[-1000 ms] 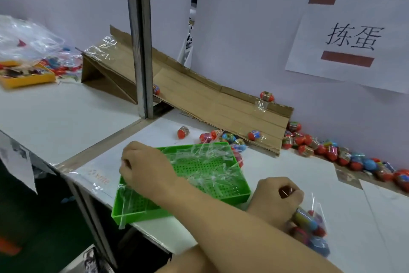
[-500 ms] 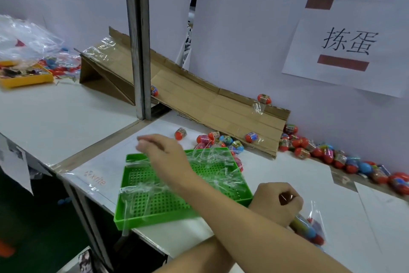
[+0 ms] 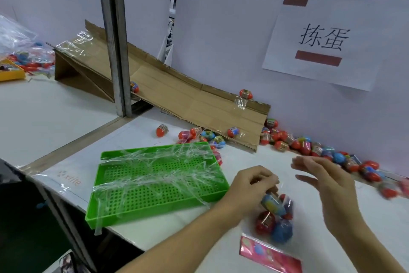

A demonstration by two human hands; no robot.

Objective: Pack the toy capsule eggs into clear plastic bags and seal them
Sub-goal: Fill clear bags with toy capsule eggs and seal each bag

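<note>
Pinching the gathered neck of the clear plastic bag with our left hand, we hold a load of toy capsule eggs that rests on the desk just right of the green tray. Our judgement is that the main risk sits at that neck: the film looks thin and slippery, only the left fingers are curled round it, and if the pinch slackens before a seal goes on, the bag could open and the round eggs would likely roll away. The right hand hovers beside the bag with its fingers spread and relaxed, gripping nothing, so it gives no support yet. Whether it carries a strip of tape we cannot tell, since motion blurs it. The tray holds a tangle of clear strips, which could cling to each other or to a sleeve. A pink card lies flat near the bag, close to the desk's front edge, and a careless sweep might knock it off. Our left forearm reaches in from the lower left, wrist bent down over the bag; the right forearm comes from the lower right, palm turned inward. Loose eggs line the wall behind, below the cardboard ramp.
</note>
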